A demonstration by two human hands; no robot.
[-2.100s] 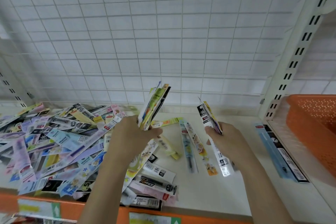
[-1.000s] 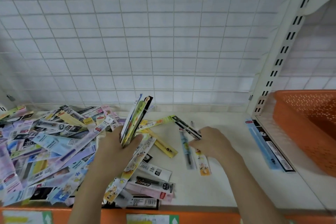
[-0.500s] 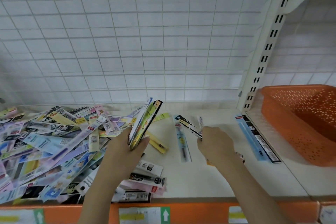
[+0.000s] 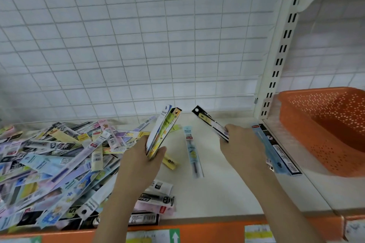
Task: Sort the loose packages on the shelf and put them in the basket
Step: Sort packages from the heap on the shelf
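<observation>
A big heap of loose, long flat packages covers the left half of the white shelf. My left hand grips an upright bundle of several packages. My right hand holds a dark package with a pale print, lifted off the shelf and pointing up-left toward the bundle. One blue-topped package lies alone on the shelf between my hands. A yellow one lies by my left hand. The orange perforated basket stands at the right, beyond the shelf upright.
A white wire grid backs the shelf. A slotted white upright separates this bay from the basket's bay. Two long packages, blue and black, lie by the upright. An orange price rail runs along the front edge.
My right hand went down to the shelf, closed on a dark package and has lifted it. The left hand has kept its bundle. The camera has turned right, showing more of the basket.
</observation>
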